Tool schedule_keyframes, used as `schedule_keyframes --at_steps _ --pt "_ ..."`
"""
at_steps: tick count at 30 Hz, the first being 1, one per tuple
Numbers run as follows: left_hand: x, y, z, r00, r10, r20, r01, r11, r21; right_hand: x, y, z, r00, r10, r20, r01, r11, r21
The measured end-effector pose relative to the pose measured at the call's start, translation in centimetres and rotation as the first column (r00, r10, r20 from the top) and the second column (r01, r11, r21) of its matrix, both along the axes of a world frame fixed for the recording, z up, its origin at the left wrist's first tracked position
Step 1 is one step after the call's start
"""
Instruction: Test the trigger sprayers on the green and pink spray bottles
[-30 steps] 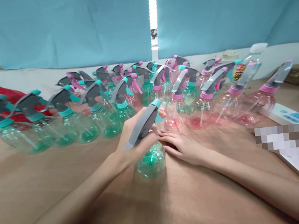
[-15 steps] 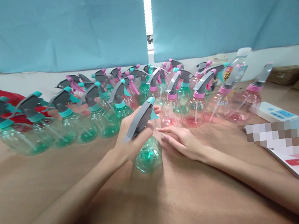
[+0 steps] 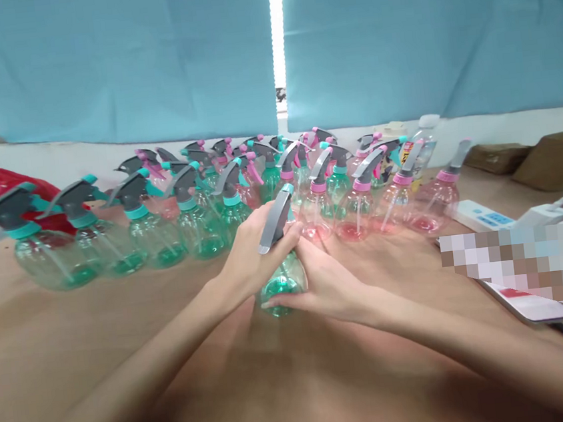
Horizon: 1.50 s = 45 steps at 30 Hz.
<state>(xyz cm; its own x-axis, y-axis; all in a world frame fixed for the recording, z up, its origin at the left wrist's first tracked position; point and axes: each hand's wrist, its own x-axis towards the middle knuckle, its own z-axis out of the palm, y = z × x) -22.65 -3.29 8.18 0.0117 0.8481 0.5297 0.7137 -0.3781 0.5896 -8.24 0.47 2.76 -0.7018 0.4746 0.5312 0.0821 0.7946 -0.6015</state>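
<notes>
A clear green spray bottle (image 3: 283, 283) with a grey and teal trigger head (image 3: 276, 221) is upright between my hands, in front of the rows of bottles. My left hand (image 3: 254, 249) is wrapped round its neck, just below the trigger head. My right hand (image 3: 331, 279) grips the bottle's body from the right, its thumb across the near side and the other fingers hidden behind. Whether the bottle's base touches the table cannot be made out.
Green spray bottles (image 3: 164, 240) line the left and pink ones (image 3: 355, 216) the right, with several more behind. A red plastic bag (image 3: 11, 182) lies far left. On the right are a phone (image 3: 537, 301), a white power strip (image 3: 486, 215), plugs and a brown box (image 3: 552, 159).
My right hand has moved left and closed on the bottle's body; before, it lay apart from it with fingers stretched. My left hand keeps its hold. The view has shifted slightly right.
</notes>
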Motion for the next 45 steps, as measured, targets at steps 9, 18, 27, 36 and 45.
schedule_keyframes --at_steps 9,18,27,36,45 --pt "-5.3 -2.4 -5.5 0.994 0.05 -0.1 -0.046 0.998 0.043 -0.7 2.9 0.6 0.959 -0.232 0.162 0.209 0.967 0.148" --pt "-6.4 -3.9 -8.4 0.959 0.104 -0.263 -0.129 0.989 -0.078 -3.2 6.7 0.9 0.842 -0.496 0.214 0.381 0.825 0.417" --pt "-6.2 -3.8 -8.5 0.949 0.07 -0.307 -0.112 0.986 -0.121 -4.7 7.7 0.7 0.803 -0.566 0.185 0.464 0.79 0.401" --pt "-6.2 -3.7 -8.3 0.95 0.065 -0.306 -0.115 0.982 -0.149 -5.7 8.6 0.4 0.824 -0.539 0.174 0.459 0.815 0.353" --pt "-6.0 -3.6 -8.0 0.947 0.072 -0.313 -0.135 0.974 -0.184 -2.1 7.8 1.0 0.915 -0.399 0.061 0.383 0.907 0.174"
